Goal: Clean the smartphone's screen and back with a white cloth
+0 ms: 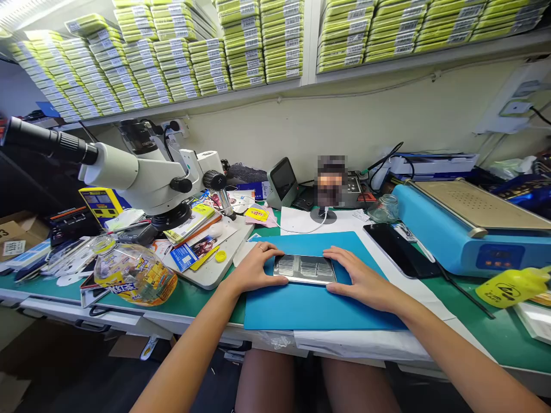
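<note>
A phone [305,269] with a glossy, reflective face and a pale edge lies sideways on the blue mat [301,312]. My left hand [258,268] grips its left end, thumb along the near edge and fingers at the far corner. At the other end, my right hand [355,278] holds it the same way, with the thumb at the near right corner. Reflections of the stacked packs cover the phone's face. Its underside is hidden against the mat.
On the left stand a microscope [129,175] and a clear plastic jar [135,275]. A black phone [400,250] lies on white paper at right, beside a blue heating-plate machine [465,229] and a yellow bottle [512,287]. Green packs [282,40] fill the shelf above.
</note>
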The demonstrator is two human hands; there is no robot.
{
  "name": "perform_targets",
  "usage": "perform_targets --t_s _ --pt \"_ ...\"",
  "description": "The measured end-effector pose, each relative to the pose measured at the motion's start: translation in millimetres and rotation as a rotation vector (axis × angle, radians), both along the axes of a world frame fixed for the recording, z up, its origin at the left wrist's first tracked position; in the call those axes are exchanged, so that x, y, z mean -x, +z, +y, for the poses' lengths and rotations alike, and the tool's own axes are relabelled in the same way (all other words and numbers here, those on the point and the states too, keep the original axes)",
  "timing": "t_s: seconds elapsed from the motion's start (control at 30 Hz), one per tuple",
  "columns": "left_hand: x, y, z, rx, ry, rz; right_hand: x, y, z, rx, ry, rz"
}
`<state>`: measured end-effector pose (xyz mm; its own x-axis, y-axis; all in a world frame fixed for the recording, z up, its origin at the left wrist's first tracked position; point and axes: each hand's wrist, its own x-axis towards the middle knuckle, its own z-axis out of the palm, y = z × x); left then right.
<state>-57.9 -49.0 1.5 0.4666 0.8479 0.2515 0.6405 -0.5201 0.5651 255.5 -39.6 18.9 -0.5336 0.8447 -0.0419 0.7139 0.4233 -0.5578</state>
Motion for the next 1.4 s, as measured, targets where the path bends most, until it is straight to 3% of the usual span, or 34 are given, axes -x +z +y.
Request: perform_targets --t_s 0.23,0.37,0.57,0.7,0.87,1.03,1.4 --pt "-1 -1.5 0 -0.029 -0.009 0.017 2 -0.5 0 0.008 -0.002 -0.008" --pt "1 7.6 -3 -0.075 0.004 0.020 1 2.4 -1 0.014 -0.044 0.038" --pt "16 30.0 -13 -0.182 0.228 0.009 -10 35.1 4 -0.129 -0.056 0.162" --pt "19 17.9 -17 -0.165 0.330 0.103 -12 50.5 27 -0.040 0.065 0.054" --pt "12 -3.0 -15 -0.152 0.408 0.156 -5 27.7 59 0.001 0.120 0.065" --pt "9 -3.0 -15 -0.167 0.444 0.129 -2 -0.8 67 -0.096 0.110 0.169" --pt "-13 8.8 -28 -0.162 0.357 0.065 -3 -6.6 69 -0.085 0.109 0.214"
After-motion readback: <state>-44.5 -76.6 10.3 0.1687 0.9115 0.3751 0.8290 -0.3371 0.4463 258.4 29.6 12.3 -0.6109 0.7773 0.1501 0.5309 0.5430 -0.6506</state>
